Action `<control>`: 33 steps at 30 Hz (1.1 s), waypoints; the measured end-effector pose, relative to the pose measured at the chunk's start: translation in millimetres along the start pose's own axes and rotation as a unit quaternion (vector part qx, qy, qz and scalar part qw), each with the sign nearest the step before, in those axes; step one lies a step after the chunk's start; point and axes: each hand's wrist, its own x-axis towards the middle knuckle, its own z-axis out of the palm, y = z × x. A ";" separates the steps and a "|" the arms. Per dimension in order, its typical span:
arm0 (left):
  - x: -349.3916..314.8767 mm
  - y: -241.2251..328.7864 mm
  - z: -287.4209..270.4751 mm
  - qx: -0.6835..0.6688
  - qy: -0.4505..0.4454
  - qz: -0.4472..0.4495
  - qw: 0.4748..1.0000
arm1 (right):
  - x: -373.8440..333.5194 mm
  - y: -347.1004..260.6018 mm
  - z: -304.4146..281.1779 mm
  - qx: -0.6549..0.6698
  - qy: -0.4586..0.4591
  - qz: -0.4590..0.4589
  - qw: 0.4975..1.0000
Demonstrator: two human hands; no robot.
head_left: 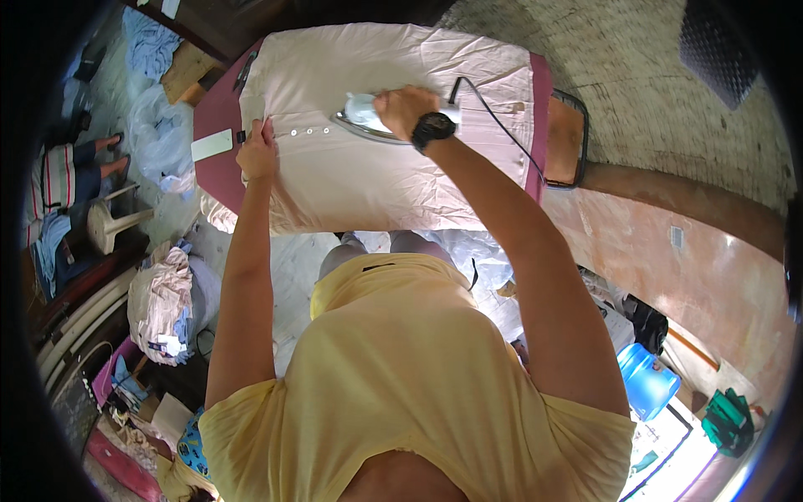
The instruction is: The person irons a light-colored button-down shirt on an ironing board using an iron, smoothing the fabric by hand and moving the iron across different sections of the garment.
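Ironing table (219,171) with a maroon padded cover, its rounded edges bent by the lens, carrying a pale pink cotton shirt (376,180) spread flat across almost the whole top; the cloth is smooth near the middle and lightly creased toward the far edge, with a hem hanging over the near side. A row of small white buttons (309,131) runs along the placket near the left edge of the shirt. Iron (361,117), wedge-shaped with a pale body and a shiny metal soleplate, rests sole-down on the shirt just right of the buttons; its black cord (502,130) trails right across the cloth and over the table end. Right hand (404,109), wearing a black wristwatch (432,129), has its grip closed around the iron's handle. Left hand (257,151) lies with fingers curled on the shirt's left edge beside the placket, pinning the cloth; whether it pinches the fabric cannot be told. A flat white rectangular card (212,144) lies on the bare cover left of that hand.
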 end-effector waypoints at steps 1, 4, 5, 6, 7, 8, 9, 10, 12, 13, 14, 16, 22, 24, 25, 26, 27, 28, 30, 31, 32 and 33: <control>1.9 3.3 -0.8 -0.014 -0.004 -0.003 1.000 | -0.8 28.0 11.0 -0.015 0.022 0.008 1.000; 1.4 5.9 -5.4 -0.006 -0.010 -0.006 1.000 | -15.7 122.3 18.9 -0.088 0.041 -0.006 0.995; 1.2 6.3 -5.6 -0.002 -0.011 -0.007 1.000 | -30.3 147.6 9.3 -0.157 0.057 -0.008 0.986; -1.7 4.7 -6.2 -0.001 -0.011 -0.012 1.000 | -45.3 158.9 -11.2 -0.212 0.028 -0.001 0.977; -0.3 7.9 -3.9 -0.004 -0.010 -0.010 1.000 | -57.0 193.7 -11.9 -0.231 0.021 -0.005 0.973; 1.0 8.2 -3.2 -0.005 -0.010 -0.009 1.000 | -61.8 218.0 -15.2 -0.128 -0.020 0.054 0.990; 1.0 8.9 -4.3 -0.004 -0.006 -0.007 1.000 | -76.5 213.6 -22.9 -0.038 0.051 0.160 0.985; 0.7 9.5 -5.5 -0.003 -0.002 -0.005 1.000 | -75.6 224.0 -13.8 -0.060 0.070 0.152 0.984; -0.4 8.6 -6.6 -0.002 0.005 -0.004 1.000 | -72.8 227.0 -1.0 -0.093 0.099 0.141 0.981; -1.3 6.2 -6.2 -0.002 0.008 -0.004 1.000 | -70.5 215.1 1.3 -0.105 0.111 0.138 0.979; -2.2 4.6 -5.2 -0.002 0.012 -0.003 1.000 | -70.2 210.2 3.5 -0.116 0.122 0.136 0.976; -2.5 4.8 -4.5 0.013 0.007 -0.003 1.000 | -67.7 225.1 6.5 -0.120 0.120 0.130 0.977; -0.4 11.1 -5.5 0.014 0.005 -0.001 1.000 | -65.7 206.3 4.8 -0.134 0.086 0.092 0.983; 0.1 12.0 -6.1 0.020 -0.008 -0.016 1.000 | -52.9 184.0 20.9 -0.168 0.105 0.023 0.980; -0.4 13.2 -9.6 0.018 0.002 -0.017 1.000 | -47.0 162.6 23.3 -0.148 0.142 0.031 0.978; 2.6 20.2 -15.0 0.019 -0.014 -0.019 1.000 | -42.8 148.4 29.1 -0.145 0.151 0.018 0.978; -0.8 20.7 -24.5 0.028 -0.030 -0.027 0.999 | -43.2 120.3 8.5 -0.042 0.071 0.112 0.990; -6.0 21.2 -29.2 -0.011 0.008 -0.058 0.998 | -47.6 106.3 -1.5 -0.013 0.041 0.118 0.992; -3.7 27.2 -29.5 -0.096 0.083 -0.113 0.985 | -64.9 104.0 -10.0 0.056 0.044 0.075 0.995; -2.1 44.4 -30.1 -0.121 0.107 -0.077 0.984 | -73.1 109.0 -1.3 0.057 0.087 0.058 0.993; -6.4 67.7 -27.0 -0.146 0.130 -0.042 0.980 | -77.5 118.5 4.5 0.053 0.112 0.079 0.989; -16.0 92.9 -28.7 -0.168 0.152 -0.011 0.974 | -83.1 129.4 10.4 0.049 0.132 0.097 0.985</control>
